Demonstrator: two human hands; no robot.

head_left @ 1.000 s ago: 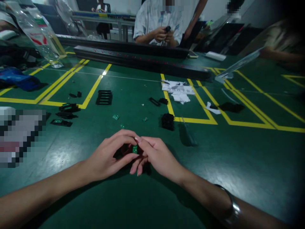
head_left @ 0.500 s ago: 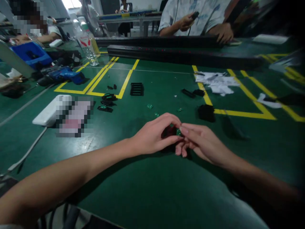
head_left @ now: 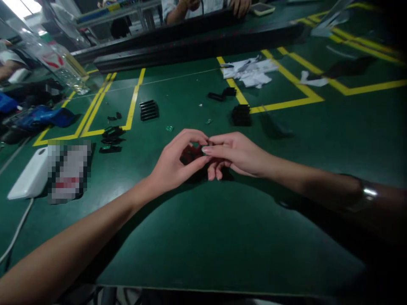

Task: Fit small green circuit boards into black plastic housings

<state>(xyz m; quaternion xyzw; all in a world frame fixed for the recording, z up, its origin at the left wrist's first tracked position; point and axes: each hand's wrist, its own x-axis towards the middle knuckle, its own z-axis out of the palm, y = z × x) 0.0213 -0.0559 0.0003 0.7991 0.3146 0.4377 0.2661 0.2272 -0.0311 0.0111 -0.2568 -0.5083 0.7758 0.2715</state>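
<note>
My left hand point(head_left: 178, 161) is curled into a pinch, its thumb and forefinger tips meeting the fingertips of my right hand point(head_left: 241, 154). Between them is a small green circuit board point(head_left: 203, 148), mostly covered by the right thumb. A dark part may be with it, but the fingers hide it. Just beyond the hands, small green pieces point(head_left: 169, 128) lie on the table. To the right, a stack of black slotted plastic parts point(head_left: 241, 115) stands near the right hand.
On the left lie black parts with green boards point(head_left: 110, 148), a phone point(head_left: 71, 171) and a white power bank point(head_left: 30, 173) with a cable. Farther back are a ribbed black part point(head_left: 149, 110), white paper scraps point(head_left: 251, 72), a bottle point(head_left: 63, 63), a blue tool point(head_left: 47, 116) and long black bars point(head_left: 190, 44).
The view has swung, so the table's contents sit farther left and higher. Both hands stay pinched together; the green board between the fingertips shows less than before.
</note>
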